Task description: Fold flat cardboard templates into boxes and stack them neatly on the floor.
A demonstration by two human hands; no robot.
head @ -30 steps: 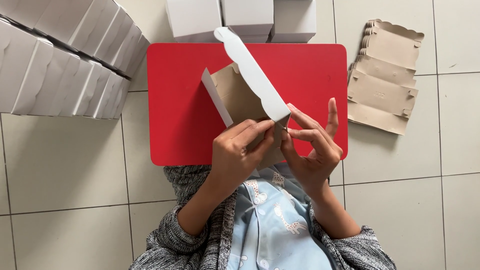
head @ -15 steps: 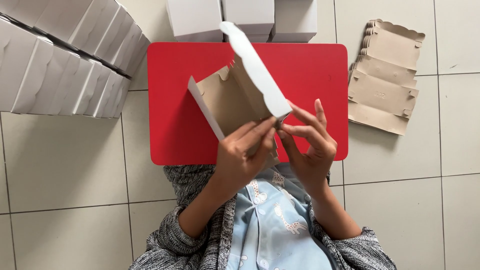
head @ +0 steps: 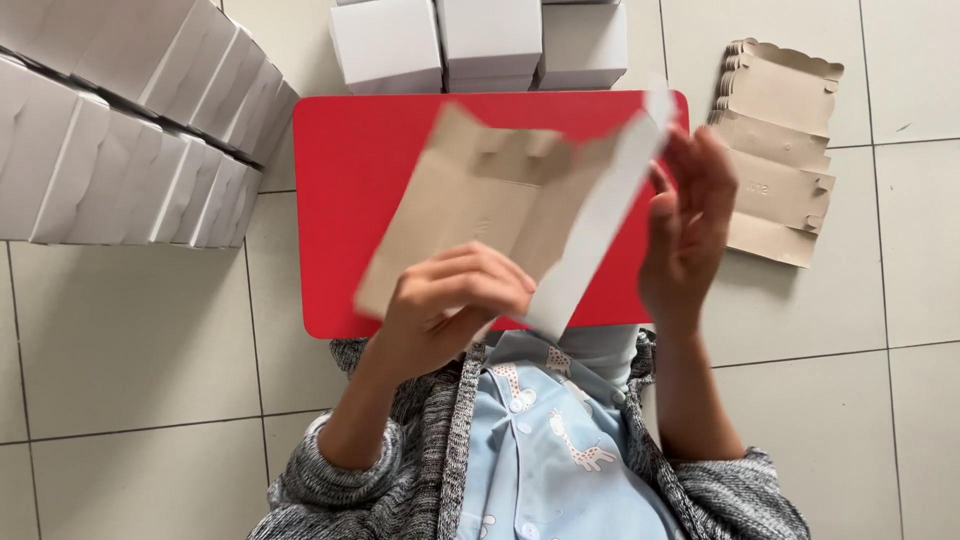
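A flat cardboard box blank (head: pixel 500 200), brown inside and white outside, is held up over the red table (head: pixel 350 180), blurred by motion. My left hand (head: pixel 450 305) grips its lower edge. My right hand (head: pixel 690 220) has its fingers spread beside the blank's raised white flap at the right; whether it touches the flap is unclear.
Folded white boxes stand in a long row (head: pixel 120 130) at the left and in a group (head: pixel 480 40) behind the table. A stack of flat brown blanks (head: pixel 780 150) lies on the tiled floor at the right. My grey cardigan and blue shirt fill the bottom.
The blank has swung open and turned flatter, spreading wider across the table. My right hand moved up and to the right with its fingers opening. My left hand stays low on the blank.
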